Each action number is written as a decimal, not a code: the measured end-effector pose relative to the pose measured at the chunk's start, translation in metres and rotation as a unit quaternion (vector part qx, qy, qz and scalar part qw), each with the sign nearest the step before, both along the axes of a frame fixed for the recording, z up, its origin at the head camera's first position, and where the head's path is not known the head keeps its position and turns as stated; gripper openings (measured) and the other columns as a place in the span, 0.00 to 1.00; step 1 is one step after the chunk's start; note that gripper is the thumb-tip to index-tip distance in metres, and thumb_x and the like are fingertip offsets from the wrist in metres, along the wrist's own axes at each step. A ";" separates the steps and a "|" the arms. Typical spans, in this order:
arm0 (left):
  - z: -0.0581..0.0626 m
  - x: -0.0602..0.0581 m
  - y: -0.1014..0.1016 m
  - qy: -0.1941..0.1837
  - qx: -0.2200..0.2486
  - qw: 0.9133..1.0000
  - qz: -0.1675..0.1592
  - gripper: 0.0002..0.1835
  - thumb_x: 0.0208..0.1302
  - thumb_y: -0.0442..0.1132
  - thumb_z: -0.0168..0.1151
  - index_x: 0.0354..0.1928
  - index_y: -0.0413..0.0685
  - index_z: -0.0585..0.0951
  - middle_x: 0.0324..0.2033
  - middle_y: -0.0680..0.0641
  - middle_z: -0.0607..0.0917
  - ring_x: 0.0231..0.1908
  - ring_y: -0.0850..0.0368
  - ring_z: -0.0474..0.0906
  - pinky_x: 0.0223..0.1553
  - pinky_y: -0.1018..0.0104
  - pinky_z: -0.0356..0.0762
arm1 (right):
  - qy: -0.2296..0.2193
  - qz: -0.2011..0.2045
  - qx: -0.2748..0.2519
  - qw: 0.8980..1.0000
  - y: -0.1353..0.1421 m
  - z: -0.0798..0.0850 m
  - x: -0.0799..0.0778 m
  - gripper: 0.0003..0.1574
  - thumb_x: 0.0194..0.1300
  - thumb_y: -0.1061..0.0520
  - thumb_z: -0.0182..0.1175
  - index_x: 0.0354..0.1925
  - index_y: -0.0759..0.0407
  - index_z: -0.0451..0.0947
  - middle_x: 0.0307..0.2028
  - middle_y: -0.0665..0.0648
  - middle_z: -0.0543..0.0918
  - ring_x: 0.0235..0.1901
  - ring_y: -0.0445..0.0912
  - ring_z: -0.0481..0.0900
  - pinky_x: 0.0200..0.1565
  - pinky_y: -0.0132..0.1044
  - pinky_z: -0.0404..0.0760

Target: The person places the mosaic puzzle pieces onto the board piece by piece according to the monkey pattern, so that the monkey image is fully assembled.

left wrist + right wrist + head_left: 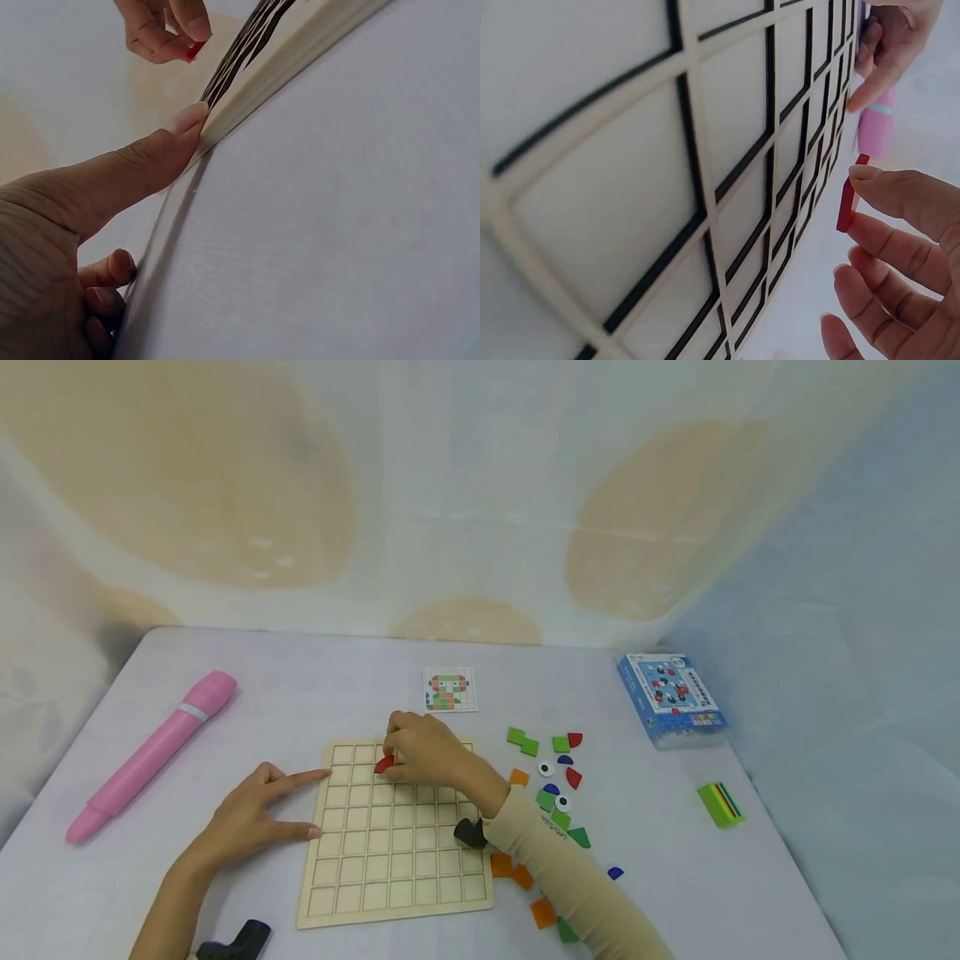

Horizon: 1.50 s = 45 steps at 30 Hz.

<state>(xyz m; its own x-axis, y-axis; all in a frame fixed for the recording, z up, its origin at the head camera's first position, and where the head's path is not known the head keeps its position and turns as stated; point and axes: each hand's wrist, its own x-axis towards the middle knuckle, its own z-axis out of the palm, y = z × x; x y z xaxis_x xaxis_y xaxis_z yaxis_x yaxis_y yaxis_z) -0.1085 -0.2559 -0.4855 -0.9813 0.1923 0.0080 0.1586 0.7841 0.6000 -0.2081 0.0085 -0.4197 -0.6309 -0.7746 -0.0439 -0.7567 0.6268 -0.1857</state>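
Note:
A wooden grid board (390, 843) lies on the table, its square compartments bare where they show. Over its upper part, my right hand (427, 750) pinches a red quarter-round tile (384, 764) between thumb and forefinger. The right wrist view shows the red tile (849, 196) on edge between the fingertips, held off the grid. My left hand (251, 810) rests at the board's left edge with thumb and forefinger extended. In the left wrist view the thumb (142, 161) touches the rim, while the other fingers curl loosely. Part of the board is hidden under the right arm.
Right of the board lie scattered green tiles (530, 747), orange tiles (543, 912), blue pieces (615, 872) and round eye pieces (546, 768). A pattern card (450, 689) lies behind the board. Farther right are a blue box (670, 693) and a green block (720, 804). A pink tube (157, 752) is at left.

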 end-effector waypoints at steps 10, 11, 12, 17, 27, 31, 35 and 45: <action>0.001 0.002 -0.001 0.018 0.006 1.000 -0.008 0.42 0.42 0.61 0.78 0.64 0.64 0.78 0.33 0.50 0.65 0.31 0.59 0.60 0.32 0.67 0.57 | 0.032 0.031 0.032 0.998 -0.025 -0.006 0.002 0.14 0.64 0.40 0.66 0.36 0.48 0.87 0.40 0.47 0.79 0.38 0.39 0.75 0.38 0.31 0.72; 0.001 0.002 -0.002 0.021 0.006 1.000 -0.009 0.41 0.42 0.61 0.78 0.64 0.64 0.78 0.33 0.51 0.65 0.31 0.60 0.59 0.31 0.67 0.57 | 0.034 0.031 0.035 0.998 -0.027 -0.007 0.002 0.14 0.64 0.40 0.66 0.35 0.47 0.86 0.40 0.47 0.79 0.38 0.39 0.75 0.37 0.31 0.71; 0.001 0.002 -0.001 0.020 0.006 1.000 -0.008 0.41 0.42 0.61 0.78 0.64 0.64 0.78 0.33 0.51 0.65 0.31 0.60 0.59 0.32 0.67 0.57 | 0.034 0.029 0.038 0.998 -0.028 -0.008 0.002 0.14 0.64 0.40 0.66 0.35 0.47 0.86 0.40 0.47 0.79 0.38 0.39 0.75 0.37 0.31 0.71; 0.002 0.002 -0.002 0.018 0.003 1.000 -0.012 0.41 0.43 0.60 0.78 0.64 0.64 0.78 0.33 0.51 0.65 0.31 0.60 0.59 0.32 0.67 0.58 | 0.028 0.019 0.040 0.999 -0.032 -0.009 0.002 0.13 0.64 0.41 0.66 0.36 0.47 0.87 0.40 0.47 0.79 0.39 0.40 0.76 0.40 0.33 0.73; 0.000 0.000 -0.002 0.011 0.000 1.000 -0.009 0.42 0.42 0.62 0.78 0.64 0.65 0.78 0.33 0.51 0.65 0.31 0.59 0.60 0.33 0.67 0.58 | 0.022 0.013 0.031 0.999 -0.031 -0.012 0.005 0.13 0.62 0.41 0.68 0.39 0.47 0.87 0.39 0.46 0.79 0.38 0.39 0.75 0.39 0.31 0.71; -0.001 0.001 -0.003 0.009 -0.001 1.000 -0.005 0.42 0.42 0.62 0.78 0.64 0.65 0.78 0.33 0.51 0.65 0.31 0.59 0.60 0.33 0.67 0.58 | 0.016 0.016 0.033 0.999 -0.031 -0.013 0.006 0.15 0.62 0.41 0.69 0.44 0.45 0.87 0.41 0.46 0.79 0.40 0.39 0.75 0.40 0.30 0.71; -0.001 0.002 -0.003 0.011 0.000 1.000 -0.005 0.42 0.42 0.61 0.78 0.64 0.65 0.78 0.33 0.50 0.65 0.31 0.59 0.60 0.33 0.67 0.58 | 0.016 0.023 0.036 0.999 -0.030 -0.013 0.008 0.15 0.64 0.43 0.67 0.48 0.43 0.86 0.43 0.46 0.79 0.40 0.38 0.75 0.41 0.29 0.71; 0.000 0.002 -0.002 0.006 0.004 1.000 -0.005 0.42 0.43 0.61 0.78 0.64 0.64 0.78 0.33 0.50 0.66 0.31 0.59 0.61 0.32 0.67 0.58 | 0.015 0.017 0.032 0.999 -0.030 -0.014 0.009 0.13 0.64 0.45 0.67 0.47 0.42 0.87 0.42 0.46 0.80 0.40 0.39 0.76 0.40 0.29 0.72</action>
<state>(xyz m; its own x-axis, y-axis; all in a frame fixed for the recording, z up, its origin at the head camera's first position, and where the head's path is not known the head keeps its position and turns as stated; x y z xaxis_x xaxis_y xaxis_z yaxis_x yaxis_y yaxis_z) -0.1067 -0.2579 -0.4856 -0.9792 0.2016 0.0214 0.1733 0.7775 0.6045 -0.1996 -0.0211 -0.4340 -0.6058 -0.7921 -0.0753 -0.7826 0.6102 -0.1231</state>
